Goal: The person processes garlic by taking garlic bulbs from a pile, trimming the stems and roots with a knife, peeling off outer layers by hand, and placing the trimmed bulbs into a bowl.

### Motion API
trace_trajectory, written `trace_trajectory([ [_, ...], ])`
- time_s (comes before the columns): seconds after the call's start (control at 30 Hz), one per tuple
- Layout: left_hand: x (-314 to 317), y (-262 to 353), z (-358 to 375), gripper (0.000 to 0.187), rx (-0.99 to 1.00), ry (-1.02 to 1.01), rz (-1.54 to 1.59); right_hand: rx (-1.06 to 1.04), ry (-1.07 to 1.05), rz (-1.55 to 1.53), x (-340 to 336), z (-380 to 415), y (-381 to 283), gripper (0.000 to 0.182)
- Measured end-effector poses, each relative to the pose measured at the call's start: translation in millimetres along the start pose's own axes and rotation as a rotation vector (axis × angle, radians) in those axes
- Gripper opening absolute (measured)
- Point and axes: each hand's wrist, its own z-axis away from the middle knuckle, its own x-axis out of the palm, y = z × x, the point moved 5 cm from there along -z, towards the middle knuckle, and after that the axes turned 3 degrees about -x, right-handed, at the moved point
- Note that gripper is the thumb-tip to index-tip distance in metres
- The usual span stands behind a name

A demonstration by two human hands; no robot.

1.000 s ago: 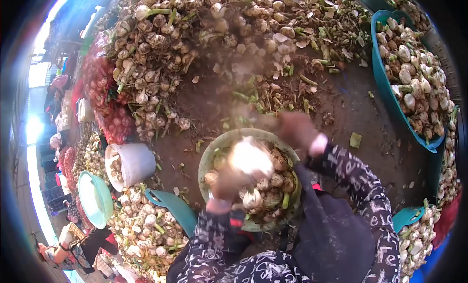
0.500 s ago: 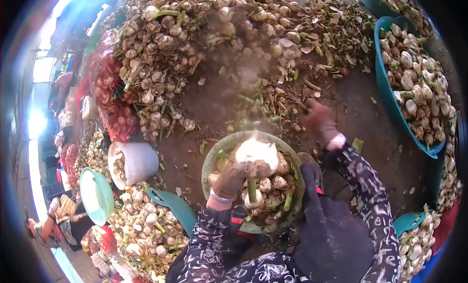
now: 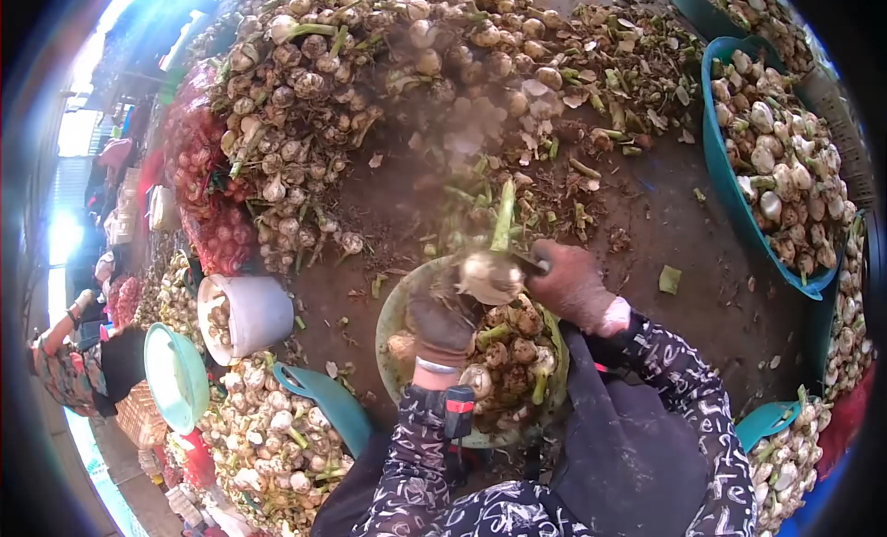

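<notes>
My left hand (image 3: 442, 323), in a dirty brown glove, is closed at the underside of a white bulb (image 3: 491, 276) above a round green basin (image 3: 393, 338). A green stalk (image 3: 504, 213) points up from the bulb. My right hand (image 3: 571, 280), gloved too, is wrapped round a knife (image 3: 528, 262) whose dark blade lies against the base of the stalk. Several soil-covered bulbs (image 3: 523, 338) fill the basin below.
A large heap of bulbs (image 3: 296, 103) covers the back left. A teal tub of bulbs (image 3: 710, 149) stands at right. At left are a white bucket (image 3: 263, 317), a green bowl (image 3: 176, 380) and a person (image 3: 78, 366). Cut scraps (image 3: 591, 213) litter the ground.
My right hand has moved left and down, bringing the knife to the bulb. The bulb is now turned with its stalk up. The person at far left has shifted up in view.
</notes>
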Motion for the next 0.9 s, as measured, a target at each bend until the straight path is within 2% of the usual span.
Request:
trace_trajectory([
  [0.03, 2.9, 0.3, -3.2, 0.061, 0.0, -0.001, 0.0, -0.001, 0.0, 0.0, 2.9, -0.2, -2.0, 0.024],
  [0.1, 14.4, -1.2, -6.1, 0.066, -0.028, -0.182, 0.001, -0.174, 0.013, 0.069, 9.1, 4.2, -14.1, 0.025],
  [0.13, 10.2, -0.2, -6.3, 0.066, -0.025, -0.183, 0.003, -0.238, 0.046, 0.082, 8.1, 7.0, -20.6, 0.026],
  [0.23, -22.3, 5.4, -7.7, 0.056, 0.048, -0.006, -0.226, -0.348, 0.145, 0.05, -2.9, 9.6, -30.6, 0.023],
  [0.27, -13.7, 12.5, -8.7, 0.045, 0.134, -0.006, -0.216, -0.343, 0.146, 0.054, -6.5, 6.7, -28.6, 0.023],
  [0.33, -12.4, 22.7, -4.4, 0.041, 0.198, -0.004, -0.303, -0.082, 0.225, -0.281, -21.3, -8.1, -7.2, 0.021],
  [0.37, -10.7, 28.4, -0.8, 0.038, 0.267, 0.001, -0.391, -0.083, 0.222, -0.281, -27.7, -15.8, -6.4, 0.021],
  [0.43, -4.6, 31.1, 2.1, 0.039, 0.302, -0.001, -0.34, 0.069, 0.116, -0.115, -33.9, -30.6, 0.5, 0.025],
  [0.47, -5.4, 31.3, 3.4, 0.038, 0.301, 0.044, -0.333, -0.021, 0.154, -0.063, -35.4, -32.3, -4.4, 0.019],
  [0.5, -7.8, 31.1, 3.4, 0.036, 0.301, 0.091, -0.323, -0.021, 0.151, -0.059, -43.8, -27.1, -22.7, 0.019],
  [0.53, -16.5, 29.0, 0.1, 0.036, 0.3, 0.098, -0.32, -0.207, 0.293, -0.222, -60.4, -13.1, -51.2, 0.019],
  [0.57, -24.3, 36.7, 0.2, 0.034, 0.563, 0.163, -0.748, -0.392, 0.435, -0.387, -73.7, -1.5, -71.0, 0.018],
  [0.6, -21.0, 38.4, 6.2, 0.032, 0.689, 0.18, -0.964, -0.487, 0.383, -0.464, -59.4, -1.3, -65.3, 0.016],
  [0.63, -17.6, 39.4, 13.2, 0.031, 0.826, 0.224, -1.169, -0.331, 0.148, -0.252, -25.7, -17.8, -48.0, 0.025],
  [0.67, 2.6, 43.2, 25.5, 0.031, 1.07, 0.217, -1.448, -0.172, -0.035, -0.019, 9.0, -29.2, -4.5, 0.028],
  [0.7, 5.2, 45.1, 33.8, 0.03, 1.001, 0.163, -1.329, -0.01, -0.215, 0.211, 28.3, -32.1, 38.8, 0.031],
  [0.73, 3.1, 43.1, 37.2, 0.03, 0.714, 0.052, -0.932, 0.073, -0.108, 0.159, 15.9, -25.4, 52.1, 0.034],
  [0.77, 7.7, 41.0, 44.1, 0.03, 0.51, -0.02, -0.76, 0.169, -0.028, 0.099, 5.6, -12.1, 63.3, 0.036],
  [0.83, 43.5, 49.4, 54.5, 0.031, 0.248, -0.109, -0.913, 0.288, 0.027, -0.024, -10.6, -9.4, 65.0, 0.034],
  [0.87, 39.9, 51.8, 53.7, 0.027, 0.114, -0.337, -1.313, 0.246, 0.026, -0.025, -9.1, -21.1, 77.3, 0.034],
  [0.9, 47.4, 53.3, 59.7, 0.028, -0.131, -0.433, -1.462, 0.218, -0.019, 0.022, 0.3, -20.2, 96.3, 0.034],
])
